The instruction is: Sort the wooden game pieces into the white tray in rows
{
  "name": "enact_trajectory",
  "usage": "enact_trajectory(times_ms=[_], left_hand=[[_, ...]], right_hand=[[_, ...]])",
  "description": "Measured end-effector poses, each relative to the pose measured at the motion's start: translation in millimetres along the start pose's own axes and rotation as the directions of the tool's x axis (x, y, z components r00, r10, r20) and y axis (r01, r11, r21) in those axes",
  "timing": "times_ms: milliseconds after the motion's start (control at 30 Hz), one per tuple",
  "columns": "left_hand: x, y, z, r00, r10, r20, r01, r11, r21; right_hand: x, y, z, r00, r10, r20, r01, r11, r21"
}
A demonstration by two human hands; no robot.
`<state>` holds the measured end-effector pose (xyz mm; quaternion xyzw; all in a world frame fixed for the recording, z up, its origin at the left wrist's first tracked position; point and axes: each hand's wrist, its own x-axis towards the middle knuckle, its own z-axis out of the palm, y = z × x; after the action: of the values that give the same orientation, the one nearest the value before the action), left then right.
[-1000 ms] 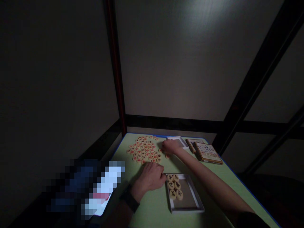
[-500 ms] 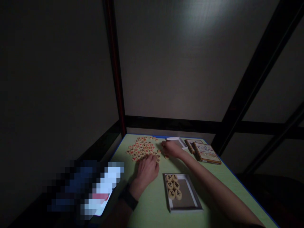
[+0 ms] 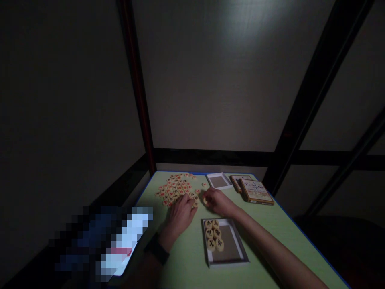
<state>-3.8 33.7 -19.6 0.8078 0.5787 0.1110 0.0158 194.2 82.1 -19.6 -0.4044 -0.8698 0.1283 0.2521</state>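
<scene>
Round wooden Chinese chess pieces [image 3: 174,188] with red and black characters lie in a loose pile at the far left of the table. At the pile's near right edge, my left hand [image 3: 181,212] bends its fingers over the pieces, with a black-marked piece [image 3: 195,204] at its thumb and fingertips. My right hand [image 3: 219,202] pinches another Chinese chess piece [image 3: 205,201] just right of the pile. Nearer to me, a shallow open box [image 3: 231,263] holds several black-marked pieces [image 3: 215,233] in two columns along its left side.
An open white box part [image 3: 220,175] lies at the table's far edge. Beside it are two printed boxes [image 3: 257,192], one partly behind the other. A lit screen [image 3: 126,241], blurred by pixels, is at the left edge of the green table [image 3: 186,261]. Walls stand behind and left.
My right hand has come nearer and lower, now with a piece in its fingertips. A piece near the white box part is uncovered. The whole view has shifted slightly.
</scene>
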Motion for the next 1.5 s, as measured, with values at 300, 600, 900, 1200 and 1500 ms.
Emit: enact_trajectory(times_ms=[300,600,900,1200,1500], left_hand=[[2,-4,8.0,1.0,-0.006,-0.021,0.005,1.0,-0.027],[1,-4,7.1,1.0,0.012,-0.025,-0.013,1.0,-0.015],[0,-2,1.7,1.0,-0.006,-0.005,0.006,1.0,-0.018],[-1,-3,4.5,1.0,0.003,-0.008,-0.003,1.0,-0.003],[0,-3,5.3,1.0,0.007,-0.009,-0.007,1.0,-0.002]], right_hand=[[-1,-2,1,1.0,-0.022,-0.009,0.022,1.0,0.016],[-1,-5,-1,1.0,-0.02,-0.013,0.02,0.999,0.047],[-1,-6,-1,1.0,0.013,0.003,-0.013,0.999,0.037],[-1,-10,-4,1.0,0.006,-0.012,-0.005,0.999,0.046],[-1,-8,-3,1.0,0.007,-0.01,-0.007,0.999,0.047]])
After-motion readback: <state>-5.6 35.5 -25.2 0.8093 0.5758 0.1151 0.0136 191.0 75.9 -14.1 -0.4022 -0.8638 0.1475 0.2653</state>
